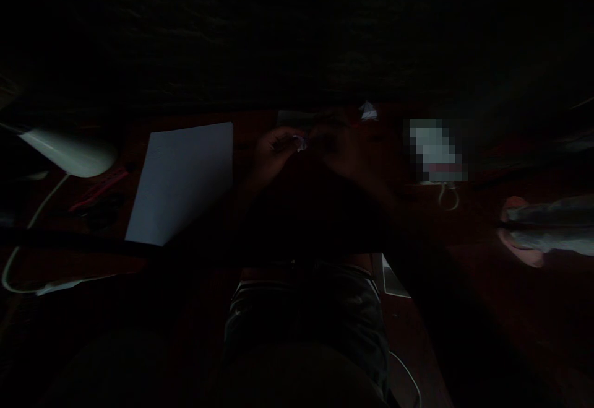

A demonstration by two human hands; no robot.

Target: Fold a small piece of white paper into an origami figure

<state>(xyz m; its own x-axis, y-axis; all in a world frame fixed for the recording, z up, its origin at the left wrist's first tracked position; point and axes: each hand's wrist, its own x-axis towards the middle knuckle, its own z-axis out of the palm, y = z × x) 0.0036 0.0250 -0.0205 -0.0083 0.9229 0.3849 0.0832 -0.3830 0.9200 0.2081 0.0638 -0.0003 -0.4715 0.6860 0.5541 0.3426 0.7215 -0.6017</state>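
V. dark shot. Nearest: wearer's lap in dark bottoms w/ pale trim point(306, 309), this side of both hands. Pale-edged flat item point(386, 277) lower, to R of lap, nearer than R hand.

Next, the hands, close together over reddish table point(392, 132). L hand point(277, 151): fingers bent, pinching small scrap point(301, 142) btwn thumb & fingertips. R hand point(336, 148): fingers curled in close to scrap's other side, mostly in shadow; can't tell if it grips too.

Scrap sits btwn the hands, at L fingertips. Looks like paper: whitish w/ faint violet tint, crinkled or folded, uneven edges, partly covered by fingers. Visible bit slants approx. from L thumb side down twd R hand side; full long axis & which end is the tip can't be told, too small/dim.

L of L hand: big white sheet point(188, 176), flat, lower corner shaded. Further L: red item point(104, 186), white tapered obj. point(74, 151) w/ pale cord point(43, 205).

Beyond R hand, slightly R: pale folded piece point(369, 111), pointy top. R of R hand: pixelated block point(436, 150), cord loop point(448, 197) just below. Far R: another person's legs point(552, 225).
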